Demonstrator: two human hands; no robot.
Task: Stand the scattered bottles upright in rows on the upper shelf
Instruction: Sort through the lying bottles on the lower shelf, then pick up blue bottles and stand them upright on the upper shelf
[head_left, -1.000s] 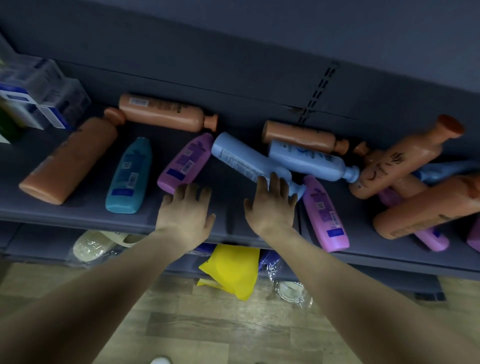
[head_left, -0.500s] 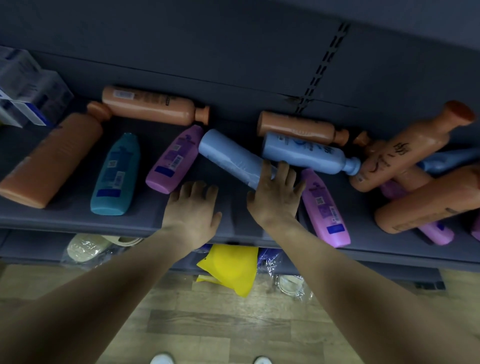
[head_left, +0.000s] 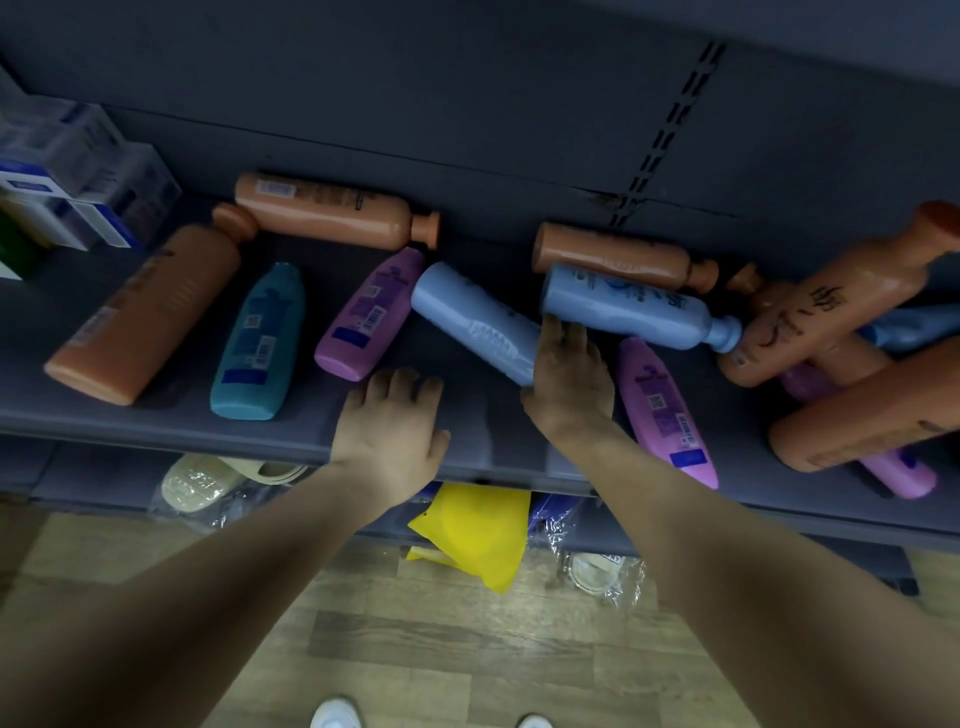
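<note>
Several bottles lie on their sides on the dark upper shelf (head_left: 171, 423). On the left are two orange bottles (head_left: 140, 317) (head_left: 332, 210), a teal bottle (head_left: 257, 343) and a purple bottle (head_left: 371, 312). My right hand (head_left: 566, 387) closes over the cap end of a light blue bottle (head_left: 475, 322) lying diagonally at the centre. My left hand (head_left: 389, 421) hovers flat and empty over the shelf's front, just below the purple bottle. A second blue bottle (head_left: 634, 306), an orange one (head_left: 618, 254) and a purple one (head_left: 665, 410) lie to the right.
A heap of orange (head_left: 826, 312), purple and blue bottles fills the shelf's right end. Clear and blue boxes (head_left: 78, 182) stand at the far left. Below the shelf sit a yellow bag (head_left: 478, 530) and wrapped slippers (head_left: 208, 483). The floor is wood.
My right hand has slid forward and its fingers have drawn together over the light blue bottle's cap end. My left hand has crept slightly forward. The bottles lie where they were.
</note>
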